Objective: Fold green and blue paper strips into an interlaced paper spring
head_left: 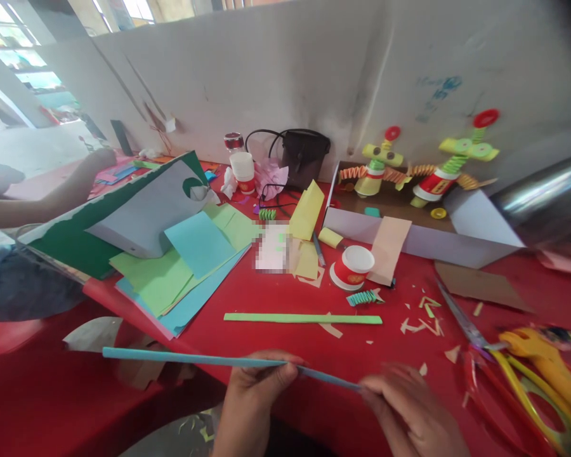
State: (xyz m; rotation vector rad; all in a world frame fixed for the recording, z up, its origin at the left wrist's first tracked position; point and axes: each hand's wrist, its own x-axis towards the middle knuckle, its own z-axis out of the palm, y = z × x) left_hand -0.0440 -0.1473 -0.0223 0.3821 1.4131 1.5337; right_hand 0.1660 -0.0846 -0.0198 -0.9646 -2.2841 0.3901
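A long, narrow blue paper strip [181, 358] stretches across the front of the red table. My left hand [261, 387] pinches it near the middle, between thumb and fingers. At its right end, my right hand [404, 406] grips the strip, slightly blurred. Just beyond both hands lies a flat green paper strip [295, 318], parallel to the table edge. Behind that, a red and white paper cup [354, 266] stands upside down beside a small pleated green paper spring [363, 298].
Large scissors [471, 324] and a yellow glue gun [547, 362] lie at right among paper scraps. Colored sheets [202, 241] are stacked at left. Two paper-cup figures [438, 184] stand in a box [409, 244] at the back. Another person's arm [61, 197] reaches in at left.
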